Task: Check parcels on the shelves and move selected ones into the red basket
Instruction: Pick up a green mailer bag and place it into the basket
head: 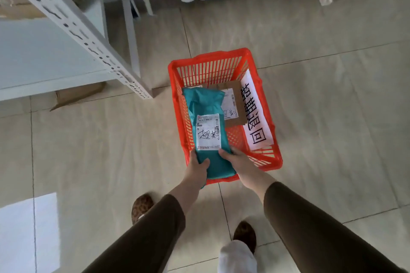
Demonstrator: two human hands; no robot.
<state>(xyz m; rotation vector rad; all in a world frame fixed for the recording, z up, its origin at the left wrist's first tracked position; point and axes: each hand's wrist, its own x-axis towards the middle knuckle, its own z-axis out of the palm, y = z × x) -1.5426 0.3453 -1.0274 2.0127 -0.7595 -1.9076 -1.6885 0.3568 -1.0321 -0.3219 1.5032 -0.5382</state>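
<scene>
You hold the teal parcel in both hands over the red basket, which stands on the tiled floor. Your left hand grips the parcel's near left corner, thumb curled over its top face and the other fingers hidden beneath. Your right hand pinches the near right edge, thumb lying on top just below the white label, the rest of the fingers out of sight under the parcel. The label carries handwritten characters and faces up between your two thumbs. The parcel's far end reaches into the basket, above a brown box lying on the bottom. A white sign with large black characters lies along the basket's right wall. A white shelf stands to the left.
</scene>
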